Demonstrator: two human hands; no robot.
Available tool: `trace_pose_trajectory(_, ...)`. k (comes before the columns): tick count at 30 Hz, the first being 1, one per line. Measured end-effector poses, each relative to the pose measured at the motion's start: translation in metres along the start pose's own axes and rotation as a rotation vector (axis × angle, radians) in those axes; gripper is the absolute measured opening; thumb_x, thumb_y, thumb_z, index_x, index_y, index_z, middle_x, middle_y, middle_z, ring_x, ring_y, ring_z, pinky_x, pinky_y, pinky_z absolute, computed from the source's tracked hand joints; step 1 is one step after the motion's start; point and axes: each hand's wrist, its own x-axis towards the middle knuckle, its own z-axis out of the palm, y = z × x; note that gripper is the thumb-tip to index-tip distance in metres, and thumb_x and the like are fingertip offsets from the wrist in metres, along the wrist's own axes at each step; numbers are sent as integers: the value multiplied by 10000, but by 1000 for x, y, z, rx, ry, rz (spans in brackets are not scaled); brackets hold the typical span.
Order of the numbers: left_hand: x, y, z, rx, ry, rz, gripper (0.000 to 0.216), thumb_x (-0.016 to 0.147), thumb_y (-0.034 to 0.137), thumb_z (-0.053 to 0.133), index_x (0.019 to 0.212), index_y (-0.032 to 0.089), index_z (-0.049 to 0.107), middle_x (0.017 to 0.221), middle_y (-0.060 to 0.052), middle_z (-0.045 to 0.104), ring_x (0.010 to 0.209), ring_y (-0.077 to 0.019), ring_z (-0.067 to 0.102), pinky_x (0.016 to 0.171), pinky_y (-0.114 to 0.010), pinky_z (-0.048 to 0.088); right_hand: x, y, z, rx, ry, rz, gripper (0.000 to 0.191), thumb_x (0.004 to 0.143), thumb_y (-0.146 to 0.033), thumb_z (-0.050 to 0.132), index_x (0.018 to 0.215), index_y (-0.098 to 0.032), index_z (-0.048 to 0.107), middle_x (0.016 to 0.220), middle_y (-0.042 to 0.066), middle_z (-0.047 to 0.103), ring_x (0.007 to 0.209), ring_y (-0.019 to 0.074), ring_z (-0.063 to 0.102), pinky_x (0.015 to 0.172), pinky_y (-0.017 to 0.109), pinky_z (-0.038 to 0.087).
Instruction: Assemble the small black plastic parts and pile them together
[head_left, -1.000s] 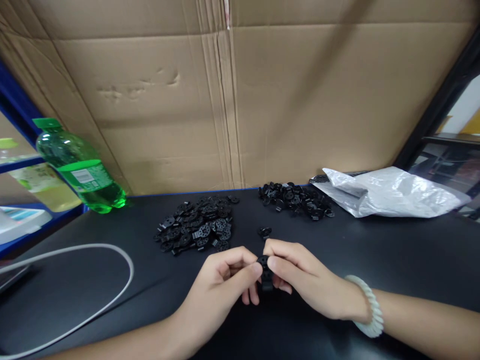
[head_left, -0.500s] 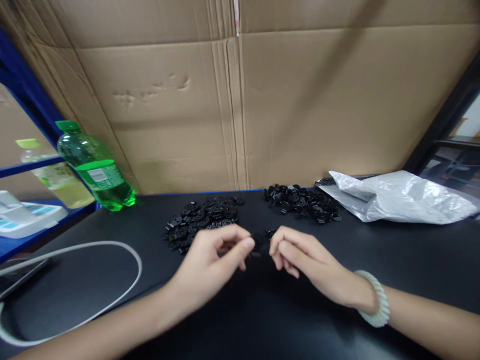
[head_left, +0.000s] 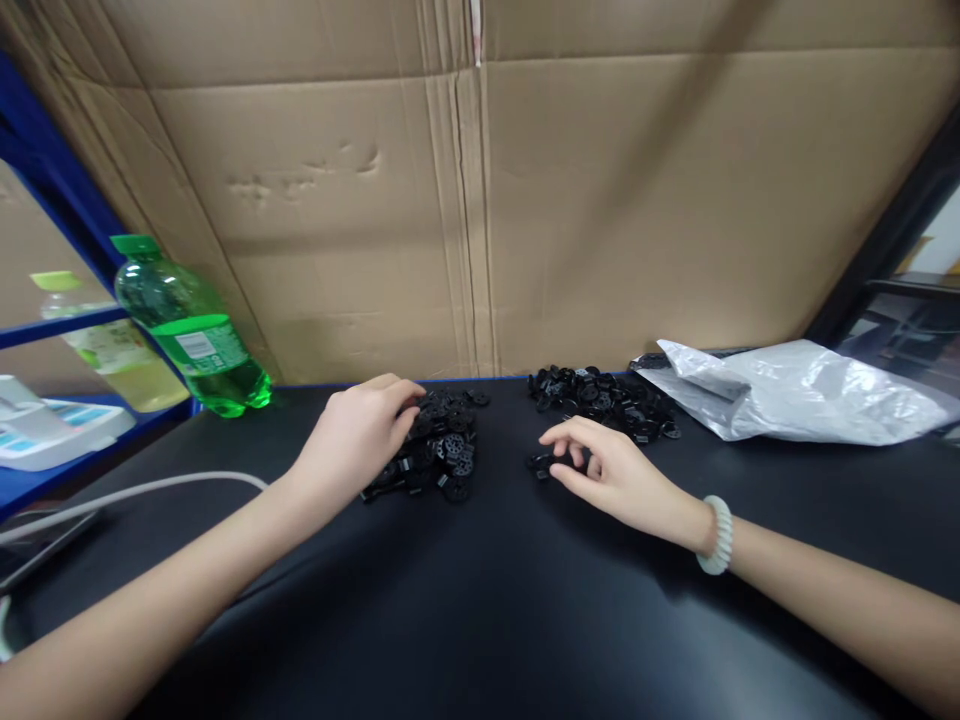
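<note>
Head view: black table nearest, pale cable on its left. Right hand, bracelet on wrist, has thumb and forefinger parted, right beside a few loose black parts; contact unclear. Left hand is at the left pile of similar parts, fingers bent over its left side; can't tell whether the fingertips pinch one. Right pile sits just beyond the right hand, next to the silvery bag. Green bottle is at back left. Cardboard stands behind the piles.
</note>
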Motion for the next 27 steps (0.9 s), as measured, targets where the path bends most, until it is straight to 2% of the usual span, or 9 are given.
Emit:
trace_pose_trajectory(2, -11, 17, 6, -74, 7, 23, 246, 826, 240, 508, 980, 186, 692, 933, -81, 698, 740, -223, 624, 710, -311, 441, 0, 0, 2, -7, -4, -6, 89, 844, -172, 561, 911, -178, 619, 850, 31, 560, 691, 129, 493, 570, 238, 407)
trace_pose_trajectory(4, -24, 36, 17, -322, -80, -6, 238, 825, 265, 537, 1009, 187, 667, 845, -51, 698, 611, -168, 600, 620, -276, 468, 0, -4, 2, 21, 25, 2, 82, 867, -194, 551, 836, -175, 624, 829, 32, 564, 688, 132, 503, 574, 243, 408)
trace_pose_trajectory(8, -49, 66, 40, -940, -462, -325, 474, 721, 344, 703, 1136, 163, 564, 1034, -105, 680, 710, -179, 657, 649, -296, 536, -6, -18, 1, 132, 80, -10, 132, 906, -267, 532, 871, -189, 633, 839, 46, 596, 753, 164, 554, 623, 271, 435)
trace_pose_trajectory(10, -54, 73, 45, -1137, -519, -475, 491, 652, 315, 770, 1074, 147, 584, 1052, -114, 672, 773, -188, 663, 745, -329, 530, -11, -26, 2, 165, 71, -52, 150, 914, -273, 527, 858, -191, 639, 843, 51, 614, 767, 170, 565, 668, 291, 442)
trace_pose_trajectory(12, -56, 75, 45, -1267, -475, -543, 418, 625, 273, 796, 985, 149, 623, 988, -82, 676, 809, -185, 657, 815, -336, 502, -14, -32, 4, 214, 60, -64, 153, 915, -272, 529, 849, -188, 640, 827, 45, 624, 752, 164, 568, 676, 291, 441)
trace_pose_trajectory(15, -54, 75, 40, -1323, -398, -521, 288, 656, 270, 788, 880, 149, 653, 853, -42, 676, 780, -168, 635, 800, -307, 485, -18, -39, 6, 368, 17, 20, 160, 915, -294, 529, 860, -179, 626, 754, 20, 616, 668, 132, 552, 595, 249, 425)
trace_pose_trajectory(19, -54, 74, 40, -1264, -401, -446, 187, 730, 309, 730, 748, 138, 655, 678, -22, 663, 672, -149, 596, 685, -263, 469, -20, -44, 7, 508, -58, 114, 198, 907, -322, 538, 814, -161, 605, 694, -5, 567, 575, 90, 471, 505, 208, 369)
trace_pose_trajectory(24, -58, 76, 39, -1156, -322, -338, 189, 773, 310, 675, 666, 155, 655, 617, -4, 645, 617, -140, 578, 626, -243, 458, -21, -45, 9, 547, 0, 195, 206, 887, -362, 565, 815, -183, 492, 726, -29, 481, 552, 71, 411, 460, 185, 329)
trace_pose_trajectory(27, -59, 77, 36, -1112, -295, -332, 185, 781, 295, 659, 655, 159, 662, 606, -5, 642, 600, -141, 574, 598, -237, 453, -20, -45, 10, 590, -78, 215, 249, 896, -411, 539, 815, -185, 471, 724, -24, 483, 555, 74, 417, 465, 186, 336)
